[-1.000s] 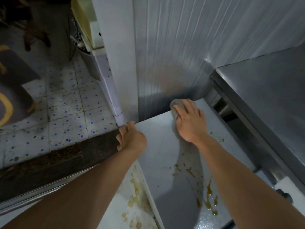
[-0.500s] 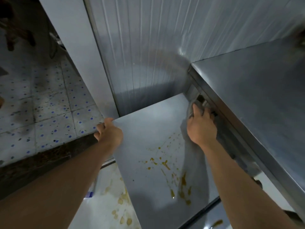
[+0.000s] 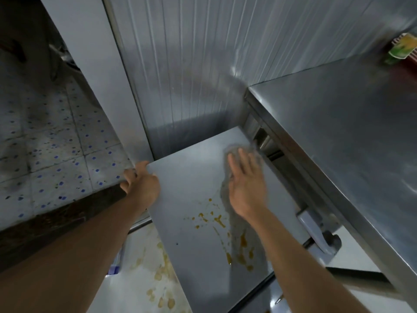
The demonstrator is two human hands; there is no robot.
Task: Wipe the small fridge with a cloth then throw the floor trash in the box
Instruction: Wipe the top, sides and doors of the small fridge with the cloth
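Note:
The small fridge's flat grey top [image 3: 191,188] fills the middle of the head view, with yellow-brown splashes [image 3: 225,224] across its near half. A grey cloth [image 3: 234,152] lies near the top's far right corner. My right hand [image 3: 246,184] presses flat on the cloth with straight fingers; only the cloth's far edge shows beyond the fingertips. My left hand [image 3: 141,184] grips the fridge top's far left edge, fingers curled over it. The fridge's white side [image 3: 144,283] below also carries yellow stains.
A steel counter [image 3: 338,143] stands higher on the right, close to the fridge. A ribbed metal wall [image 3: 203,64] rises behind. Blue-dotted floor tiles [image 3: 56,154] and a dark threshold strip [image 3: 56,218] lie left. A green packet [image 3: 402,49] sits on the counter's far end.
My right hand has slid the cloth from the fridge top's right edge slightly back toward the left, and its fingers now lie flatter. My left hand keeps its grip on the left edge.

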